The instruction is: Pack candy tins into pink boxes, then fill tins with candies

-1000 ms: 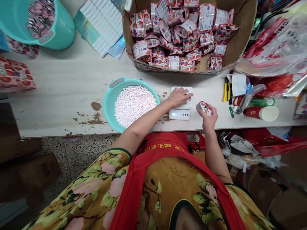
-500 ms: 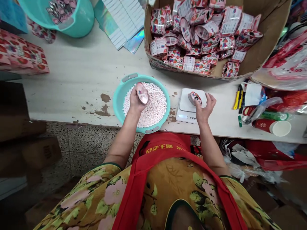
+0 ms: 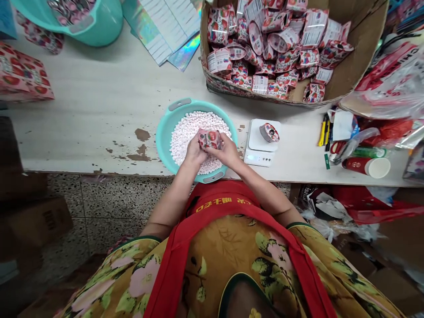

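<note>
Both hands hold one strawberry-printed candy packet [image 3: 210,139] above a turquoise basin [image 3: 163,140]. My left hand [image 3: 196,151] closes on its left end, and my right hand [image 3: 228,152] grips the right end with the thumb along the near side. Small pale pink candies [image 3: 188,126] fill much of the basin below. To the right, a similar small packet [image 3: 269,132], with a dark round spot on its end, rests on a white digital scale [image 3: 257,158]. Its display is lit, but I cannot read it.
A cardboard box [image 3: 212,86] of similar packets stands at the back. Holographic sheets [image 3: 168,33] and a turquoise bucket [image 3: 107,26] lie further left. Yellow cutters [image 3: 322,133] and a red paper cup [image 3: 366,166] are at the right, near the table's front edge.
My right hand has left the packet on the scale and moved left to the basin. It now grips the packet in my left hand, which has turned so its printed side faces up.
</note>
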A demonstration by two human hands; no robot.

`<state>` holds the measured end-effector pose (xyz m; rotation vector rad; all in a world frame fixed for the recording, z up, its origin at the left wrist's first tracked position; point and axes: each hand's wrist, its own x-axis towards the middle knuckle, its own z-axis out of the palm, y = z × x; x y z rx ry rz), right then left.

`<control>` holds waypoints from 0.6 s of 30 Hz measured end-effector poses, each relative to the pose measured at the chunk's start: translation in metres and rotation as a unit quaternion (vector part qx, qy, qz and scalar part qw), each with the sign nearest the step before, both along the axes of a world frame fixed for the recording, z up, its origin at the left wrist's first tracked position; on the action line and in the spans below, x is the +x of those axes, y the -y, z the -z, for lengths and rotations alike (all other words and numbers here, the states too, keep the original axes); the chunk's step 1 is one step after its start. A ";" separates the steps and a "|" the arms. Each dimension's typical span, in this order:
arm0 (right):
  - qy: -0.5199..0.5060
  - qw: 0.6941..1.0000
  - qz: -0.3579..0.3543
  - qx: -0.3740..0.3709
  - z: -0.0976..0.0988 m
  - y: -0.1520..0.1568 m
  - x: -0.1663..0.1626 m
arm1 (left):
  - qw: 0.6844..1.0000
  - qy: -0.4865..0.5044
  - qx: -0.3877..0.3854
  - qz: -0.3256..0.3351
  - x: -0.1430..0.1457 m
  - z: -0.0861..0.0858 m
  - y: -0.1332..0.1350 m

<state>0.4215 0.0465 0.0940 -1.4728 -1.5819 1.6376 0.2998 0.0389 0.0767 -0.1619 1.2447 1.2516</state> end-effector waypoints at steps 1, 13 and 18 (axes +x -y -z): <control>-0.026 0.999 0.014 -0.030 0.004 -0.001 0.004 | 1.000 -0.002 -0.003 0.004 0.002 0.002 0.000; -0.112 0.990 0.062 -0.066 0.010 -0.009 0.041 | 0.993 -0.053 0.072 0.074 -0.008 -0.054 -0.005; -0.132 0.986 0.073 -0.072 0.011 0.003 0.041 | 0.991 -0.095 0.058 0.076 0.002 -0.049 -0.009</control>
